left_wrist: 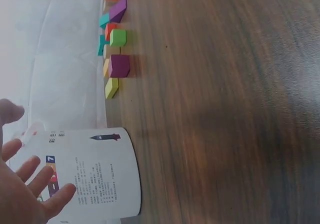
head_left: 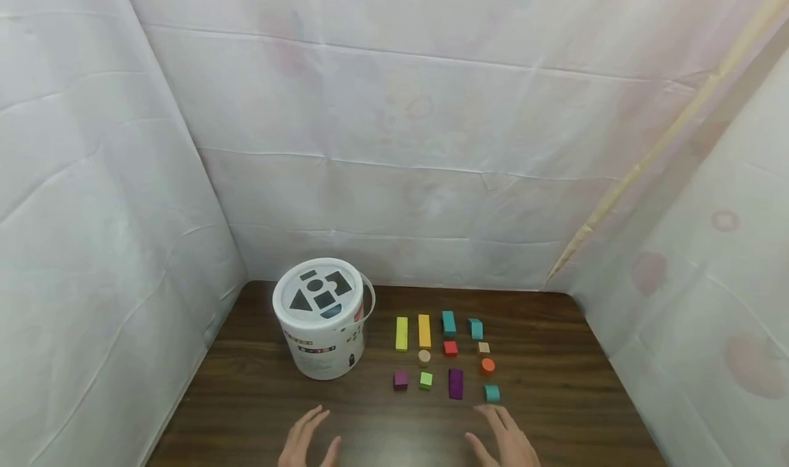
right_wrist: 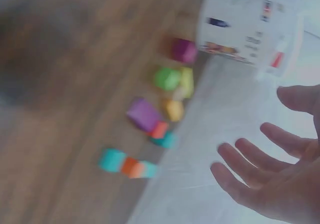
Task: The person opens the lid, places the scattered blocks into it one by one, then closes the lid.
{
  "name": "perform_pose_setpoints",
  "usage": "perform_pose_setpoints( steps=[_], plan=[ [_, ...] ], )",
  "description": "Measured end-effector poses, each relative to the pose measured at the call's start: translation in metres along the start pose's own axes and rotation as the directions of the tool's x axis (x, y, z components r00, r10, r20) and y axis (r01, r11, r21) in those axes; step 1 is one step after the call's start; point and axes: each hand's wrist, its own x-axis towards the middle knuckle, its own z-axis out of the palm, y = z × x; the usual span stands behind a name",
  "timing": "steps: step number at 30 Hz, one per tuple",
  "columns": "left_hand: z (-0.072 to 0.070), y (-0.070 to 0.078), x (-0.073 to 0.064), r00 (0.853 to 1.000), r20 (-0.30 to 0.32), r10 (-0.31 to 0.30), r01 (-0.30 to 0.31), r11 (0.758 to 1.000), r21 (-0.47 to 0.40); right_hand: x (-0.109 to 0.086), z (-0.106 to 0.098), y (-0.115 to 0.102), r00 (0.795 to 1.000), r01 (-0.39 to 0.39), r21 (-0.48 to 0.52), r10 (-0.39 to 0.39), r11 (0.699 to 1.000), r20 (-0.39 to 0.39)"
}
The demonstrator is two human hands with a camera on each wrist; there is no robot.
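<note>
My left hand is at the front of the table, its fingers loosely spread with nothing in them. To its right, my right hand hovers the same way, nearest a teal block. Beyond the hands lie small coloured blocks in loose rows. Among them are a maroon cube, a green cube, a purple block and an orange round block. Farther back lie a yellow-green bar, an orange-yellow bar, a teal bar and a red block.
A white bucket with a handle stands left of the blocks. Its lid has dark cut-out shapes. Pale patterned cloth hangs behind and on both sides of the dark wooden table.
</note>
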Motion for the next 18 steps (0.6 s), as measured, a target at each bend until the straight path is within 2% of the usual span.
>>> perform_pose_setpoints(
  steps=[2,5,10,15,18],
  plan=[
    [0.000,-0.004,0.004,1.000,-0.031,0.005,-0.006,0.999,-0.042,0.010,-0.009,-0.012,1.000,0.025,0.048,-0.026,0.999,0.011],
    [0.001,-0.010,0.010,0.997,-0.072,0.011,-0.017,0.997,-0.076,0.027,-0.018,-0.030,0.996,0.091,0.101,-0.087,0.991,-0.034],
    [0.002,-0.021,0.023,0.994,-0.108,-0.020,0.013,0.998,-0.068,0.055,-0.023,-0.060,0.967,0.234,0.134,-0.217,0.963,-0.132],
    [0.003,-0.026,0.040,0.989,-0.066,-0.136,0.133,0.990,-0.044,0.086,-0.025,-0.087,0.949,0.306,0.161,-0.287,0.938,-0.133],
    [0.003,-0.029,0.051,0.974,-0.004,-0.226,0.225,0.972,-0.062,0.104,-0.024,-0.102,0.947,0.319,0.160,-0.306,0.934,-0.099]
  ],
)
